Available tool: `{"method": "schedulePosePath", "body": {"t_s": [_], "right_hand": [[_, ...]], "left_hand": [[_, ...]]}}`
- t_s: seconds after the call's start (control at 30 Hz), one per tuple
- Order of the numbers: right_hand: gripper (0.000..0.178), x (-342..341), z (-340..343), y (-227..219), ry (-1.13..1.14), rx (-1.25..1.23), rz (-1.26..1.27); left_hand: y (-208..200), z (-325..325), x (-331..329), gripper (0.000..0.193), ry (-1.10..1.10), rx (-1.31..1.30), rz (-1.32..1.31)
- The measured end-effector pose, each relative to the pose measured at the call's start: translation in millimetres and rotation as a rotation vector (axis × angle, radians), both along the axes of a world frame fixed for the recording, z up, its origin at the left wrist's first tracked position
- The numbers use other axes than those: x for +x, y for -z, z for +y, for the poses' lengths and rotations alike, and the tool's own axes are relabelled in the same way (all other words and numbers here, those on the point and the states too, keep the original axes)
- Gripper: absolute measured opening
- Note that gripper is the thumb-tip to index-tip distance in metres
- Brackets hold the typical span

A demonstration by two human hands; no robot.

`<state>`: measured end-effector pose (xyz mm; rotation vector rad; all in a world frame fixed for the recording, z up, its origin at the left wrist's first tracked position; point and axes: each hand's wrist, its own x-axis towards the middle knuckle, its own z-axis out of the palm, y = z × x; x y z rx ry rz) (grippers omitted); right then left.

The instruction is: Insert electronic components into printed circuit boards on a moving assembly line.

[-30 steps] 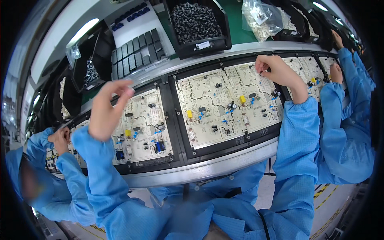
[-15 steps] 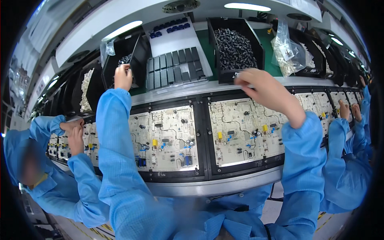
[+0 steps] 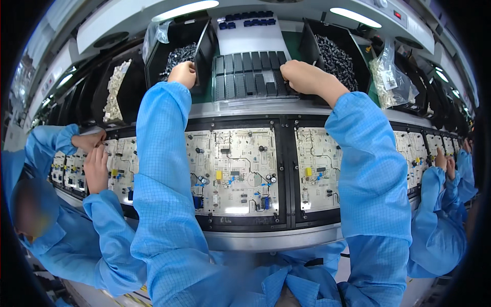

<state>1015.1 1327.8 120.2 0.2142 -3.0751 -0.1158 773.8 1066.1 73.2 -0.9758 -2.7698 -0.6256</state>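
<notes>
My left hand [image 3: 183,74] is closed, fingers curled, at the near side of a black bin [image 3: 205,48] of small dark components [image 3: 181,53]; whatever it grips is hidden. My right hand [image 3: 307,78] pinches at the right end of a group of black rectangular pieces [image 3: 238,84], arranged in rows in a clear tray [image 3: 230,108]. What lies between its fingertips cannot be made out. Nearer me, below both hands, are pale circuit boards [image 3: 245,197] in black frames [image 3: 286,179], fitted with yellow, blue and black parts.
Another black bin [image 3: 310,45] of dark components stands right of the tray. Dark blue parts [image 3: 258,23] lie on a white sheet behind it. A clear bag [image 3: 394,84] of pale parts sits farther right. Co-workers' hands [image 3: 96,166] work at boards left and right.
My right hand has moved left from the right bin to the rows of black pieces. My left hand stays by the left bin, its fingers now more curled. The view has shifted.
</notes>
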Motion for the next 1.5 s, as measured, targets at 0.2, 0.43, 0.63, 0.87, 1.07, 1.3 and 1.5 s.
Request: {"method": "schedulePosePath", "body": {"t_s": [0.2, 0.43, 0.63, 0.87, 1.07, 1.3, 1.5], "right_hand": [[0.007, -2, 5, 1, -0.029, 0.093, 0.020], [0.008, 0, -5, -22, -0.011, 0.232, -0.066], [0.008, 0, 16, -2, -0.051, 0.219, 0.065], [0.015, 49, -20, -42, -0.028, -0.312, 0.090], [0.024, 140, -31, -36, -0.012, -0.689, 0.126], [0.021, 174, -16, -7, 0.039, -0.784, 0.141], [0.018, 163, -12, 10, 0.125, -0.727, -0.113]], "left_hand": [[-23, 11, 40, 0.021, -0.247, -0.105, 0.052], [-25, 7, 48, 0.021, -0.270, -0.082, 0.039], [-26, 19, 52, 0.021, -0.230, -0.039, -0.008], [-22, 14, 45, 0.021, -0.321, -0.185, -0.028], [-31, 24, 54, 0.024, -0.356, -0.164, -0.073], [-24, 27, 43, 0.027, -0.352, -0.211, -0.043], [-16, 28, 38, 0.023, -0.407, -0.192, 0.002]]}}
